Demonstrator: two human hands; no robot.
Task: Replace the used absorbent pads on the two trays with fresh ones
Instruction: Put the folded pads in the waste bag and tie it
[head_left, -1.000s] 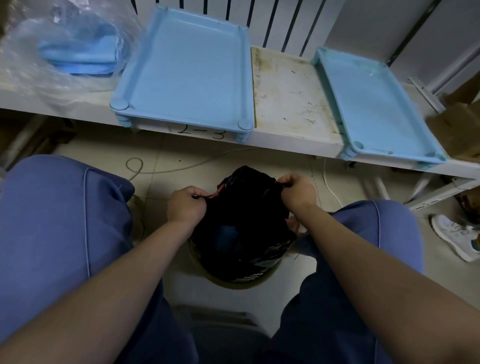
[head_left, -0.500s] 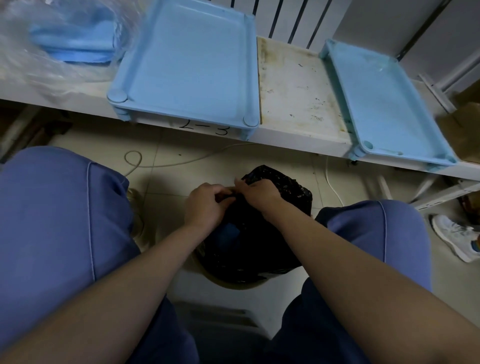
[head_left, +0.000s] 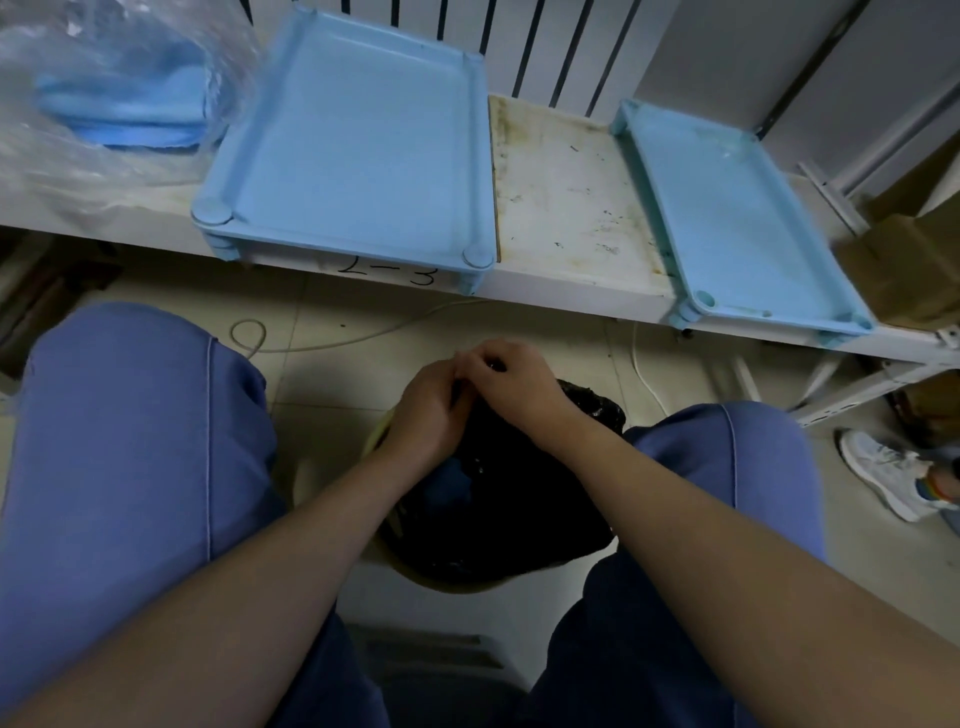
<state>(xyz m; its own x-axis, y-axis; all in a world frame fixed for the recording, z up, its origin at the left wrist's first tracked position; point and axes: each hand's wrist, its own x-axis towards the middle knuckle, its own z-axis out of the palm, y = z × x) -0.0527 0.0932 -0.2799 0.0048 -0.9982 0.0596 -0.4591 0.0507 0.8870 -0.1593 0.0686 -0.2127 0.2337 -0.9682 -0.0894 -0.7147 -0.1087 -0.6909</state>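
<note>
Two light blue trays stand on a white shelf: the left tray (head_left: 353, 145) and the right tray (head_left: 727, 208), both bare inside. Folded blue pads (head_left: 119, 109) lie in a clear plastic bag (head_left: 62, 171) at the shelf's left end. On the floor between my knees sits a black bin bag (head_left: 519, 499) in a yellowish bin, with something blue visible inside. My left hand (head_left: 426, 410) and my right hand (head_left: 509, 379) meet over the bag's mouth, both pinching its gathered black edges.
The stained shelf board (head_left: 566, 192) lies bare between the trays, marked "2-3" on its front edge. A white cable (head_left: 332, 338) loops over the tiled floor. Another person's white shoe (head_left: 883, 473) is at the right. Cardboard (head_left: 909, 260) stands beside the right tray.
My hands held the bag's mouth wide apart, then drew its edges together at the middle. Now they are clasped close over the gathered top, a little further forward.
</note>
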